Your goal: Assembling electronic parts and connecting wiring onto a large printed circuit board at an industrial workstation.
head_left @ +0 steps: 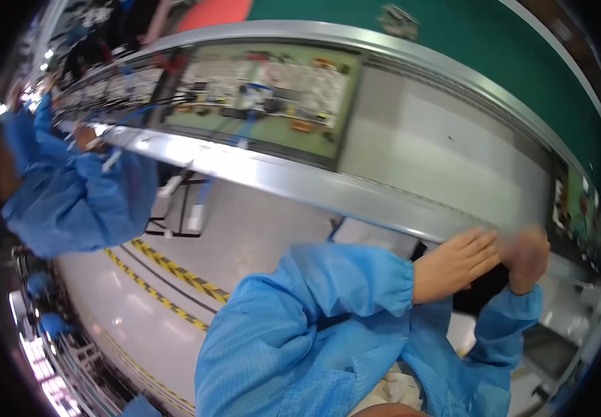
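My left hand (pixel 457 264) is at the near metal rail (pixel 356 198) of a conveyor line, its fingers stretched out flat and side by side. Nothing shows in it. Close to its fingertips is my right hand (pixel 527 258), raised and smeared by motion, so its fingers cannot be made out. Both arms wear blue work sleeves (pixel 342 285) with gathered cuffs. Beyond the hands lies a pale grey stretch of the conveyor (pixel 446 132). To its left sits a green circuit board (pixel 199 121) in a dark frame, crowded with white, black and orange parts.
Another framed board (pixel 582 208) is at the far right. A co-worker in a blue coat (pixel 81 194) works at the line on the left. Green matting (pixel 467 52) runs behind the far rail, with a small grey object (pixel 398 22) on it. Yellow-black tape (pixel 175 267) marks the floor.
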{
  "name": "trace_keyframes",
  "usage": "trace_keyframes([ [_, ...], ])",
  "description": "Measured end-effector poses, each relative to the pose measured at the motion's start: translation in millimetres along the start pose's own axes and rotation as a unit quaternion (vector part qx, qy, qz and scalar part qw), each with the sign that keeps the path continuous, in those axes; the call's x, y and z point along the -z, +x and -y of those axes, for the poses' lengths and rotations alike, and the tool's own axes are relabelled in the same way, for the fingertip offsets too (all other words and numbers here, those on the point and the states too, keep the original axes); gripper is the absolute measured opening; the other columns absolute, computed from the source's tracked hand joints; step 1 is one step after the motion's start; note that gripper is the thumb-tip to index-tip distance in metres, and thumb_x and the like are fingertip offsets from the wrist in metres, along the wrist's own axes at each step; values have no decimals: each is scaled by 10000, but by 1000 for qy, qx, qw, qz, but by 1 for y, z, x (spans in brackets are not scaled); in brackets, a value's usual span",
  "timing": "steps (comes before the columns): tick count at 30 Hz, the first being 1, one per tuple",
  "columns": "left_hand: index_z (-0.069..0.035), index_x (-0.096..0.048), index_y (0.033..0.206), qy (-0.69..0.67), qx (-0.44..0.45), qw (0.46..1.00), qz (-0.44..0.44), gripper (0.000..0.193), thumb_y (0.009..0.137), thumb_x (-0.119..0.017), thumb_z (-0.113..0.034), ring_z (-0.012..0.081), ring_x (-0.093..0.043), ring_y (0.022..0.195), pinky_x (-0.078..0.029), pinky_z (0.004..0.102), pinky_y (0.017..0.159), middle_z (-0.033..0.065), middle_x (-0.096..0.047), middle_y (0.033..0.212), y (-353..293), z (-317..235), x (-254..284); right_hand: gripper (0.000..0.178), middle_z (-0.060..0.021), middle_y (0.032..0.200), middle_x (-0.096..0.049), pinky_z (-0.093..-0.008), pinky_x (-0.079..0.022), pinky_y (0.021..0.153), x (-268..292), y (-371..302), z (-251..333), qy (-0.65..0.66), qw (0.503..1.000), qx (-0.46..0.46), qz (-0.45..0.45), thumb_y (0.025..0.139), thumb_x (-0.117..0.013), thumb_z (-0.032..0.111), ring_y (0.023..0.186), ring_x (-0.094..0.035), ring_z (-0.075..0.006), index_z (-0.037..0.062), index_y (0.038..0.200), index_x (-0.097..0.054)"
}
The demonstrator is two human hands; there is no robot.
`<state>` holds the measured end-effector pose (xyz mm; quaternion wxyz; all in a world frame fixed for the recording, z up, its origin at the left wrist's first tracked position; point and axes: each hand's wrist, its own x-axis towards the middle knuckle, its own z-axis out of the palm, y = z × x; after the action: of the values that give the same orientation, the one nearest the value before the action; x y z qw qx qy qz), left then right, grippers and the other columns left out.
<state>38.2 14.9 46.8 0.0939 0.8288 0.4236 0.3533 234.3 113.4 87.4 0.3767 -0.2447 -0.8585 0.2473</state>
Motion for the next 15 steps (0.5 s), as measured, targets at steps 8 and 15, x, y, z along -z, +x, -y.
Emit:
trace_keyframes([
  [8,-71,-470,1332,-22,75,992,-97,642,714,-643,-106,278,-430,1294,-340,399,1058,101,-504,1343,-162,-6,100,365,-28,774,-574,-261,-454,665,-157,155,85,283,801,-271,452,977,-448,282,696,-553,-118,59,1261,-503],
  [15,-86,-606,1148,35,231,964,-129,464,697,-574,18,323,-532,1155,-449,420,920,102,-580,1230,-228,-25,134,349,10,666,-499,-244,-366,549,-238,181,88,445,662,-347,493,974,-437,436,584,-433,-79,97,1002,-515],
])
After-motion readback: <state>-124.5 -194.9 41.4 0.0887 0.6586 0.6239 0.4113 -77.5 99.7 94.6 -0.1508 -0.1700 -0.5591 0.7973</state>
